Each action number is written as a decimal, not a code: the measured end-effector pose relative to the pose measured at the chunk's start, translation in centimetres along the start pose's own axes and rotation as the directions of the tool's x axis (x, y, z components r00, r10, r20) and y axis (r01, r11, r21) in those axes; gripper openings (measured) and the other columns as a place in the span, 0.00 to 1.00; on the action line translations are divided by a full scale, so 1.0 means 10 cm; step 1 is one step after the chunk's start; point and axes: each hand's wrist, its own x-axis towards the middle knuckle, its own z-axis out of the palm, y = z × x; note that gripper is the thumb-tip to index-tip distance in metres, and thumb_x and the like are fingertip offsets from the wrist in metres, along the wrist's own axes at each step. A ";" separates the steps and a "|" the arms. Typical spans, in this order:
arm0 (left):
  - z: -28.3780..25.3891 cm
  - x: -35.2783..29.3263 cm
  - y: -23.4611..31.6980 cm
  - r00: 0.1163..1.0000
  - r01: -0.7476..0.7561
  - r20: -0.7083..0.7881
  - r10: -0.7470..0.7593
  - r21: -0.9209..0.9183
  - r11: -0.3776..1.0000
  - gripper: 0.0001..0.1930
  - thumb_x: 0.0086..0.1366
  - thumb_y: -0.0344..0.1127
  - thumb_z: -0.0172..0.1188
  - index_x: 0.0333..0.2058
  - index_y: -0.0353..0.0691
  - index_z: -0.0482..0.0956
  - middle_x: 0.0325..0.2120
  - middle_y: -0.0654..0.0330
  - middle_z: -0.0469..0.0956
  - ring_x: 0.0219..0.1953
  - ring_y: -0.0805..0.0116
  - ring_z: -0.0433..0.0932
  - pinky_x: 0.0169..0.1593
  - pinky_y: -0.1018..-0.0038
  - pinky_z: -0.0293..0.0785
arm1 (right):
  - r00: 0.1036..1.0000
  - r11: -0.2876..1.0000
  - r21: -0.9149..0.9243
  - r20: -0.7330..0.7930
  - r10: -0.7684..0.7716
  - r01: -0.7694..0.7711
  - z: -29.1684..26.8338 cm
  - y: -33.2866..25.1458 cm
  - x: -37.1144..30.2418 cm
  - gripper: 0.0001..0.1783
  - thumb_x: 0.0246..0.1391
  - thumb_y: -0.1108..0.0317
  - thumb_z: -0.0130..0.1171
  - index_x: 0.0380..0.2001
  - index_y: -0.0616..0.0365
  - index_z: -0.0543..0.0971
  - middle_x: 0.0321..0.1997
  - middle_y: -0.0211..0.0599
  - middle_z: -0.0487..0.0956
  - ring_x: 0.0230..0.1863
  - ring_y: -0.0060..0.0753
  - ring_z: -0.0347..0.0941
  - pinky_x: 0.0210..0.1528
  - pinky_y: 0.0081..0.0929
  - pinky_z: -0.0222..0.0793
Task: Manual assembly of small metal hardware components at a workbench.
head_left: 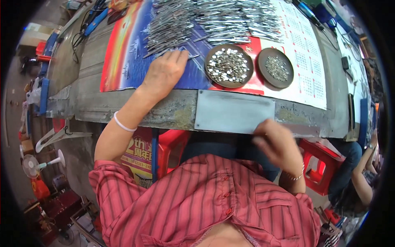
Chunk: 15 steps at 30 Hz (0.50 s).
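The left hand (166, 70) is resting, fingers together, at the piled metal strips (173, 29). The right hand (276, 142), blurred, is curling beside the plate (234, 110). Neither grip is discernible. Dishes (263, 73) are presumably keeping small parts (229, 65) contained within reach.

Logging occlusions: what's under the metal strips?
A printed sheet on the table, showing blue, red and white around the strips. Whatever is directly beneath them is covered; the left hand hides more at their near edge.
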 end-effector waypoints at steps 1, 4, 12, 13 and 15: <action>-0.01 -0.04 -0.01 1.000 -0.008 -0.008 0.008 -0.008 1.000 0.11 0.55 0.27 0.51 0.38 0.34 0.72 0.29 0.56 0.74 0.33 0.60 0.77 0.36 0.68 0.76 | 0.993 1.000 -0.024 -0.114 -0.003 0.001 -0.09 0.06 0.03 0.09 0.48 0.76 0.58 0.34 0.63 0.71 0.30 0.45 0.70 0.32 0.49 0.70 0.34 0.35 0.66; -0.06 -0.09 0.01 0.991 0.075 -0.100 -0.085 -0.102 0.992 0.15 0.56 0.25 0.51 0.44 0.34 0.72 0.31 0.54 0.74 0.35 0.56 0.77 0.37 0.68 0.75 | 0.924 0.975 -0.203 -0.381 0.012 -0.096 -0.36 0.31 0.21 0.09 0.49 0.78 0.57 0.35 0.64 0.71 0.32 0.45 0.72 0.33 0.48 0.71 0.35 0.32 0.67; -0.57 -0.47 0.58 0.780 0.389 -0.028 -0.625 -0.761 0.519 0.11 0.58 0.20 0.58 0.40 0.33 0.72 0.30 0.56 0.76 0.31 0.70 0.78 0.35 0.75 0.75 | 0.962 0.780 -0.610 -0.271 -0.044 -0.136 -0.62 0.99 0.73 0.12 0.51 0.68 0.57 0.38 0.59 0.73 0.37 0.45 0.75 0.39 0.49 0.72 0.43 0.38 0.64; -0.62 -0.52 0.69 0.765 0.392 0.056 -0.642 -0.831 0.395 0.12 0.59 0.19 0.58 0.41 0.33 0.71 0.31 0.58 0.76 0.32 0.74 0.78 0.35 0.78 0.75 | 0.961 0.780 -0.609 -0.273 -0.040 -0.141 -0.63 1.01 0.76 0.12 0.51 0.68 0.57 0.38 0.59 0.73 0.37 0.45 0.75 0.39 0.49 0.72 0.43 0.38 0.64; -0.67 -0.60 0.92 0.702 0.377 0.224 -0.677 -0.922 0.085 0.13 0.59 0.19 0.57 0.43 0.33 0.69 0.31 0.60 0.75 0.34 0.74 0.79 0.36 0.80 0.75 | 0.976 0.776 -0.610 -0.218 0.029 -0.160 -0.64 1.06 0.82 0.09 0.51 0.69 0.56 0.35 0.60 0.72 0.36 0.44 0.75 0.39 0.50 0.71 0.43 0.39 0.63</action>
